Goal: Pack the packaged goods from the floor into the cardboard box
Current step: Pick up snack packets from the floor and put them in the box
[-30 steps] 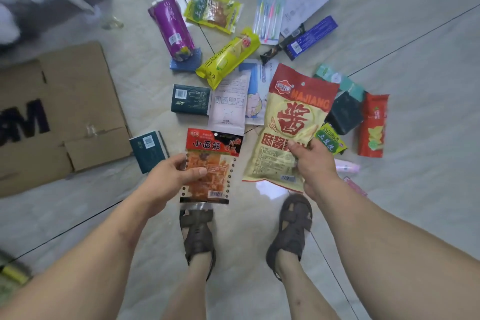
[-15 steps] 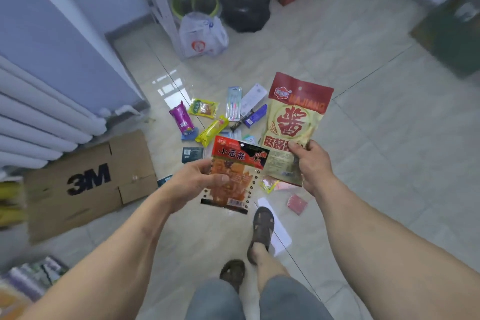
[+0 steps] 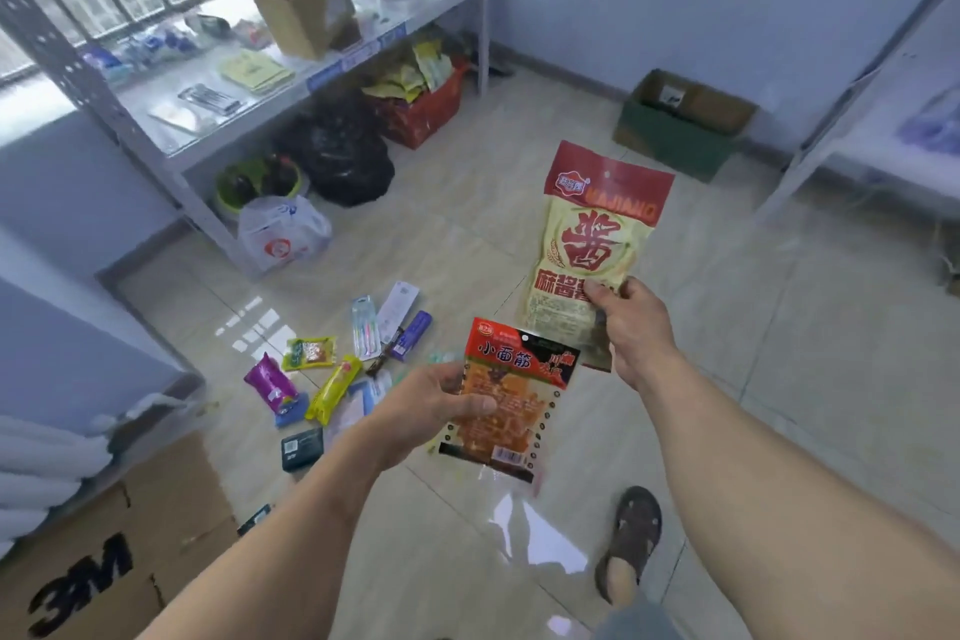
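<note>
Head view: sauce pouch (image 3: 597,244) upright, long axis vertical, in right hand (image 3: 631,327).

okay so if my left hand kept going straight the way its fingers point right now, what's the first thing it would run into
Probably your right hand. The left hand, gripping the red snack packet, points right and slightly up, toward the right wrist and the sauce pouch. Depth is unclear, so it might pass underneath.

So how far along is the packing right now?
Nothing visibly packed yet. In hand: left hand holds the orange snack pack, right hand the yellow sauce pouch. Left: the pile on the floor, such as the purple packet and toothbrush pack. The 3M cardboard looks flat.
</note>
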